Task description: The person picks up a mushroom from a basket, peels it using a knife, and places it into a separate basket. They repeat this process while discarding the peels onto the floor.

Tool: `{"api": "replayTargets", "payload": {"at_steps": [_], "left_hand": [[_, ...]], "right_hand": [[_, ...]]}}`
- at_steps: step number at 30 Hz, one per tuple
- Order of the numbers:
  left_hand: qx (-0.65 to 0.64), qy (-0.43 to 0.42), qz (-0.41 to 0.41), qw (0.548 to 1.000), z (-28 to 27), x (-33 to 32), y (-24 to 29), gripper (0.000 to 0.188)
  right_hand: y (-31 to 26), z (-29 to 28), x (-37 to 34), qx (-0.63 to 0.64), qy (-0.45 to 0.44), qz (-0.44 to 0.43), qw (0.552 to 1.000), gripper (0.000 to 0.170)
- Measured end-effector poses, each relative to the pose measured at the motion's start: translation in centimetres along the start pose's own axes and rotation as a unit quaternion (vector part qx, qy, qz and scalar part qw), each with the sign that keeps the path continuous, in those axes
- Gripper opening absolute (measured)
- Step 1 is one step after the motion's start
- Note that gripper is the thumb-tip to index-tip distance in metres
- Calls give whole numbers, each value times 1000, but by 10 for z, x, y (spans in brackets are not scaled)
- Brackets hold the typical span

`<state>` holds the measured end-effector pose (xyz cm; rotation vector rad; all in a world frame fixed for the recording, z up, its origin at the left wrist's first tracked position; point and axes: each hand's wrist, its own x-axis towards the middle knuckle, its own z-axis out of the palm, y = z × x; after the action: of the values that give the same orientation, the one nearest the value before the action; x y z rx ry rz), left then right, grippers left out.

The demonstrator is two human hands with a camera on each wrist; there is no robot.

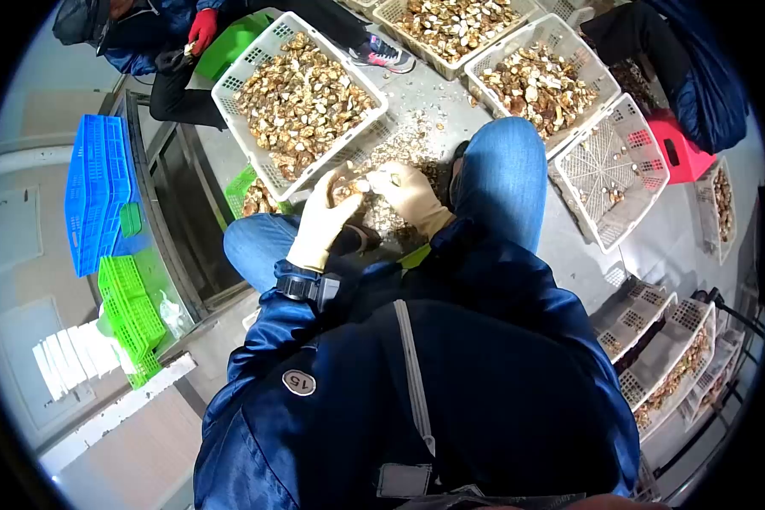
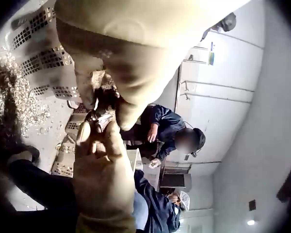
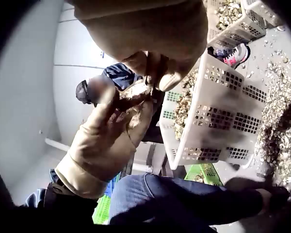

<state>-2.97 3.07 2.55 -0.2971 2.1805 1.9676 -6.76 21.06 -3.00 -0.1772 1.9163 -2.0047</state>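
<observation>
Both hands wear cream gloves and meet in front of my knees. My left hand [image 1: 319,221] grips a rough brown-and-white shell [image 3: 136,92], its fingers curled about the lower side in the right wrist view. At the shell's edge, the curled fingers of my right hand [image 1: 412,197] pinch it from the other side. A dark, shiny spot shows between the fingertips in the left wrist view; I cannot tell whether it is a tool. Beneath the hands, a heap of small shell pieces [image 1: 404,151] spreads over the floor.
A white basket [image 3: 218,99] heaped with shells stands just ahead, to the left. Another white basket [image 1: 608,161] at right holds a few shells. Blue crates [image 1: 98,195] and green crates [image 1: 127,314] stand at left. Other people sit close by, one with a red glove [image 1: 202,32].
</observation>
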Motion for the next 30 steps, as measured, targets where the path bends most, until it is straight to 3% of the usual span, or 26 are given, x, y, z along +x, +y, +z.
{"api": "replayTargets", "payload": {"at_steps": [1, 2, 5, 8, 11, 14, 15, 16, 19, 20, 23, 25, 27, 30], "left_hand": [[3, 9, -37, 999, -2, 1, -3, 57], [88, 33, -23, 995, -16, 8, -37, 54], [111, 39, -15, 993, -13, 4, -25, 51], [201, 62, -17, 977, -19, 7, -39, 48], [133, 69, -5, 989, -23, 10, -49, 35], [302, 79, 19, 950, -7, -2, -12, 34], [299, 79, 25, 951, -7, -1, -12, 35], [296, 80, 30, 951, -8, -1, -14, 35], [257, 74, 54, 962, -8, 2, -21, 37], [260, 67, 53, 962, -7, 1, -23, 37], [257, 63, 44, 963, 4, -6, -2, 38], [208, 66, 49, 975, 6, -6, -1, 39], [263, 70, 74, 959, 5, -4, -6, 39], [296, 57, 48, 952, 9, -7, 8, 36]], "right_hand": [[-13, -1, -4, -39, 21, -7, 999, 29], [-19, -1, -6, -35, 35, -11, 999, 28], [-30, 0, -11, -41, 30, -60, 997, 29], [-30, -4, -10, -80, -6, -9, 997, 29], [-3, -4, -1, -4, -5, 53, 999, 28], [-13, 0, -8, -69, 6, -34, 997, 28], [-12, 1, -8, -73, 12, -58, 996, 28], [-17, -4, -5, -70, -5, 21, 997, 27], [-7, -3, 3, -16, -22, 52, 998, 27], [-4, -1, -2, -36, -9, -56, 998, 27], [-12, -2, -3, 0, -27, 85, 996, 29], [-3, 0, -3, 7, -8, 29, 1000, 29], [-1, 2, -1, 12, 11, -27, 999, 29], [-3, -2, 0, -13, -4, 42, 999, 29]]}}
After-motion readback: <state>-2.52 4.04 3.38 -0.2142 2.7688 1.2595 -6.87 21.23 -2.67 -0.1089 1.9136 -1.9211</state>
